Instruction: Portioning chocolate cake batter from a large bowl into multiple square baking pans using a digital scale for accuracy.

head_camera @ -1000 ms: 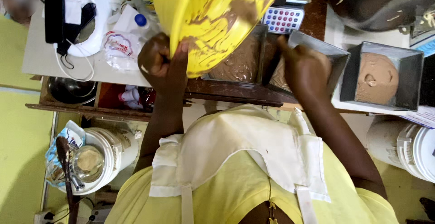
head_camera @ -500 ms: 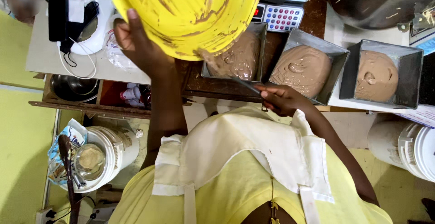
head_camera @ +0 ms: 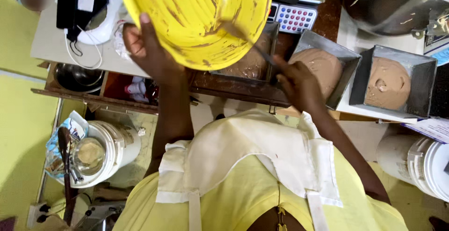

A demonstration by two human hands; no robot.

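Yellow mixing bowl [head_camera: 196,16], streaked with brown batter, is being held tilted on its side above the wooden counter [head_camera: 234,90], and it is sitting further right and higher than half a second ago. Left hand [head_camera: 149,48] is gripping its rim, fingers curled over the edge. Right hand [head_camera: 299,83], which was lower by the counter edge, is now reaching up with fingers closed around a scraper [head_camera: 255,44] whose tip is lying inside the bowl. Below the bowl a metal loaf tin [head_camera: 252,62] is holding brown batter; two more tins [head_camera: 327,67] [head_camera: 390,81] beside it are also filled. A small scale with coloured keys [head_camera: 292,16] is sitting behind them. White lidded buckets [head_camera: 416,161] [head_camera: 100,156] are standing on the floor beside pale yellow walls.
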